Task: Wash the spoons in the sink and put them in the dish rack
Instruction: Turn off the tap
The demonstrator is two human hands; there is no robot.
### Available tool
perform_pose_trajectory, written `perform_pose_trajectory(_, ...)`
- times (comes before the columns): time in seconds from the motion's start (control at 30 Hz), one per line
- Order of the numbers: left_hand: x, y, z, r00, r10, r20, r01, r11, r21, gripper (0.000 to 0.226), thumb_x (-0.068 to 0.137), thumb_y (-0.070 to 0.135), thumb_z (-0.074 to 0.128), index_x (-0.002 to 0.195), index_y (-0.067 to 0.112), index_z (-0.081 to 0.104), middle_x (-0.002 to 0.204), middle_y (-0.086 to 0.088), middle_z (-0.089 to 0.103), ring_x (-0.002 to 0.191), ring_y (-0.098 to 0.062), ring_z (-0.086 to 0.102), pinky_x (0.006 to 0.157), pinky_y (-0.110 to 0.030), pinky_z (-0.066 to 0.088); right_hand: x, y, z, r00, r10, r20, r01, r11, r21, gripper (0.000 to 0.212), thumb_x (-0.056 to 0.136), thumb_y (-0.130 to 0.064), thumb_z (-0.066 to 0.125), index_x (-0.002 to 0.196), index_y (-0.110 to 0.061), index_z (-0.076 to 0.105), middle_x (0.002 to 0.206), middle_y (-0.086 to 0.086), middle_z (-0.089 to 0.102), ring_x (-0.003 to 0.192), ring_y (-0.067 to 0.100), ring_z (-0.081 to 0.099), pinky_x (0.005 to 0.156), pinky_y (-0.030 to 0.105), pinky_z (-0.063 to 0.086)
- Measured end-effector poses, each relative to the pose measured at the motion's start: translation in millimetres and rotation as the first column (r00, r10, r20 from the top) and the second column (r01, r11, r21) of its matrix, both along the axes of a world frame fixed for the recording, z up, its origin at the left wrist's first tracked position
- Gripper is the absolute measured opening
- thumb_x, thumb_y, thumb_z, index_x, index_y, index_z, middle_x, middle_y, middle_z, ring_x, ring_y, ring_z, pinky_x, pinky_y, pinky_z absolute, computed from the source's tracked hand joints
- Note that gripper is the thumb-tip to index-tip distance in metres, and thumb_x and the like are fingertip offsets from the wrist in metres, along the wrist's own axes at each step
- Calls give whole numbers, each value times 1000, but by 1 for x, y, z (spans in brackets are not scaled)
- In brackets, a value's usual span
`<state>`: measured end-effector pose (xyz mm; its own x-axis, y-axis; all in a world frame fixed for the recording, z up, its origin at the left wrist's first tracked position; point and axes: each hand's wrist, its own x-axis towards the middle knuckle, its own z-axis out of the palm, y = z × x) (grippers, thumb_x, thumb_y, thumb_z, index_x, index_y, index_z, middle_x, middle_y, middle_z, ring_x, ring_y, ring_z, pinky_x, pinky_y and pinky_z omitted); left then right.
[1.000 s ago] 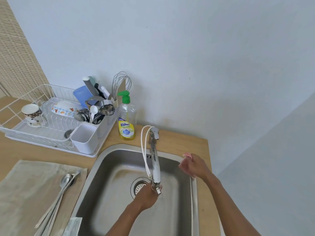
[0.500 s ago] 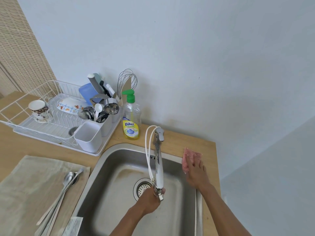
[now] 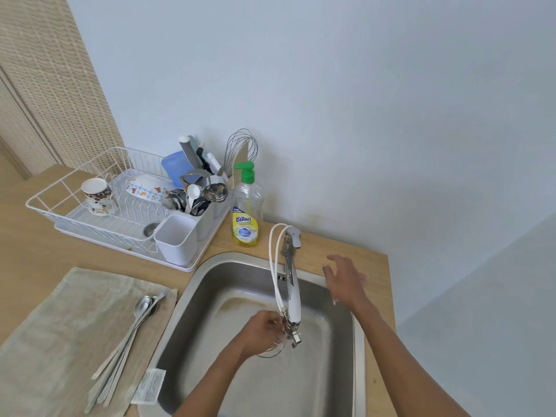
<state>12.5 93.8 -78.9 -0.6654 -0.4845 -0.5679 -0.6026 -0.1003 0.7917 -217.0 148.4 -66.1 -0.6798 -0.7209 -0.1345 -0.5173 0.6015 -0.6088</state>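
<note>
The spoons (image 3: 132, 335) lie in a tight bundle on the cloth (image 3: 60, 326) on the desk (image 3: 316, 248), left of the sink (image 3: 210, 284); none is in the basin yet. Their long axis runs slantwise: the bowls point toward the desk's back, close to the sink's left rim, and the handles trail off toward the near left edge. The left grip (image 3: 264, 329) is the nearer one, with only that rim between. It is curled round the tip of the faucet (image 3: 293, 296) over the basin, so I judge it must let go first. The right grip (image 3: 346, 281) hangs wide, fingers spread, holding nothing. It is above a pink sponge (image 3: 364, 277) by the sink's back right corner, well apart from the spoons. The dish rack (image 3: 120, 221) stands at the desk's back left, beyond the bowls
</note>
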Motion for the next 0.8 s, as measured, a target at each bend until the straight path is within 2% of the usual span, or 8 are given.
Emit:
perform_pose_trajectory(0.13,5,-15,16,983,151,-109,-146,988,51,34,103,21,40,93,11,71,82,-4,76,74,-11,67,73,-28,51,7,-21,25,991,-11,137,21,997,-77,25,101,-28,49,108,-13,68,106,2,68,103,20,62,86,32,45)
perform_pose_trajectory(0.23,2,-23,29,967,205,-150,-181,970,162,38,100,27,39,97,13,74,89,-6,76,83,-15,69,85,-30,51,14,-41,38,977,-7,214,20,998,-62,29,99,-29,48,90,-13,70,90,4,73,91,24,68,81,36,49)
perform_pose_trajectory(0.3,-1,-24,32,965,207,-160,-167,959,229,41,100,38,40,101,14,73,88,-3,75,83,-15,67,89,-32,50,16,-53,41,969,-15,248,31,998,-60,35,99,-30,48,91,-6,72,83,8,73,79,25,68,78,38,53)
perform_pose_trajectory(0.37,-1,-24,31,962,198,-185,-150,958,246,37,95,51,54,91,18,72,85,1,73,84,-13,65,92,-33,50,19,-63,42,953,-34,299,58,996,-70,35,99,-32,49,91,-6,72,76,6,70,63,19,63,66,34,51)
perform_pose_trajectory(0.43,1,-24,28,946,206,-249,-129,948,292,32,85,49,70,79,18,71,84,0,72,84,-15,62,92,-31,51,21,-69,44,930,-62,362,94,993,-71,31,98,-32,53,91,-8,71,72,4,68,57,16,59,57,27,48)
perform_pose_trajectory(0.53,0,-28,23,930,247,-271,-123,906,405,30,76,43,80,82,14,74,88,-3,71,87,-16,60,98,-33,50,21,-75,43,908,-86,409,125,990,-69,22,97,-25,58,90,-7,69,69,4,66,52,14,56,49,23,44)
perform_pose_trajectory(0.67,-2,-34,26,942,278,-190,-150,851,503,21,76,34,83,84,15,77,92,-7,66,80,-14,58,79,-24,50,20,-79,42,895,-101,434,139,989,-58,18,96,-20,60,83,-9,66,67,4,64,51,14,54,46,22,39)
perform_pose_trajectory(0.8,-5,-37,30,950,278,-142,-152,810,567,20,81,27,79,95,13,75,98,-10,73,74,-12,65,75,-22,47,17,-82,41,888,-99,450,132,990,-44,18,96,-20,62,81,-10,65,68,4,63,50,13,54,46,22,38)
